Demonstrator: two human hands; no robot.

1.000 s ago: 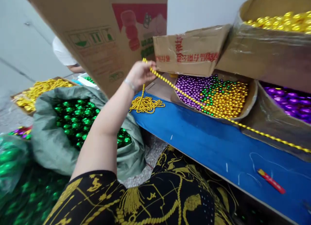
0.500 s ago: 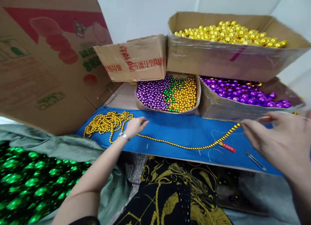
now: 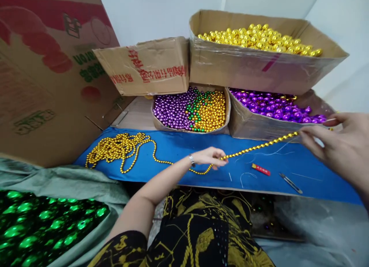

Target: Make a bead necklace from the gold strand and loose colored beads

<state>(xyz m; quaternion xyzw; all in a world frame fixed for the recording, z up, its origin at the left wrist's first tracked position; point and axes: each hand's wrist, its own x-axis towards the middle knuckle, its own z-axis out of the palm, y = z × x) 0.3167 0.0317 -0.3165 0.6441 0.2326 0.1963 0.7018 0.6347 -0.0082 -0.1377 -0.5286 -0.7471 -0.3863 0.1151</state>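
Since the earlier frame, the left hand [image 3: 211, 158] has slid rightward along the long string of small gold beads [image 3: 259, 146], now pinching it mid-table. The right hand [image 3: 337, 140] pinches the string's far end, raised. Between them the string runs taut above the blue cloth-covered table [image 3: 317, 174]; its remainder lies piled at left.

garment [image 3: 201, 236] — black, gold rope-and-tassel print | sleeve short | left wrist — silver bracelet [image 3: 191, 160] | arms bare

Bead pile [image 3: 115, 150] left on table [image 3: 178, 148], boxes [image 3: 259, 63] behind, lighter [image 3: 261, 169] right.
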